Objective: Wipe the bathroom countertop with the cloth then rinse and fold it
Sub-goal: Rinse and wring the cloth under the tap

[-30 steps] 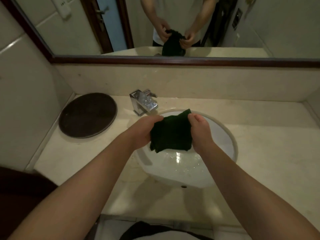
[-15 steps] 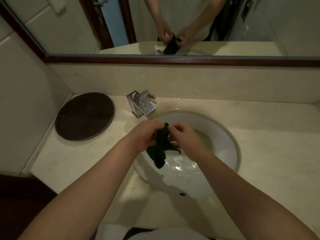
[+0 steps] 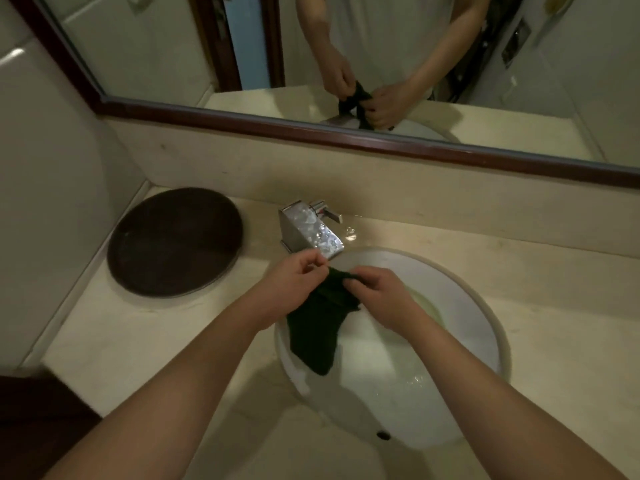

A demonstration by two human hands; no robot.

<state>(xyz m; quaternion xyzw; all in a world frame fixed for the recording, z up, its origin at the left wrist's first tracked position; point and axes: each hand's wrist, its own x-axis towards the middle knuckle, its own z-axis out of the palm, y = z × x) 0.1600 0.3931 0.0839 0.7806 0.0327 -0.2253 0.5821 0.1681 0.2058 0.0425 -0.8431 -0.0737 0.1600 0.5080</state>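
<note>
A dark green cloth (image 3: 320, 327) hangs bunched over the left part of the white sink basin (image 3: 460, 407). My left hand (image 3: 294, 282) pinches its upper edge from the left. My right hand (image 3: 382, 296) grips the same top edge from the right, fingers curled around the fabric. Both hands sit close together just in front of the chrome faucet (image 3: 310, 232). The cloth's lower end dangles loose inside the basin. The cream countertop (image 3: 145, 337) surrounds the sink.
A round dark brown tray (image 3: 173, 240) lies on the counter at the left, near the wall. A wood-framed mirror (image 3: 346, 133) runs along the back and reflects my hands and the cloth. Water glistens in the basin bottom.
The cloth was spread flat between my hands a second ago; it is now gathered narrow and hanging lower. My hands have come together at its top edge. The view has shifted left.
</note>
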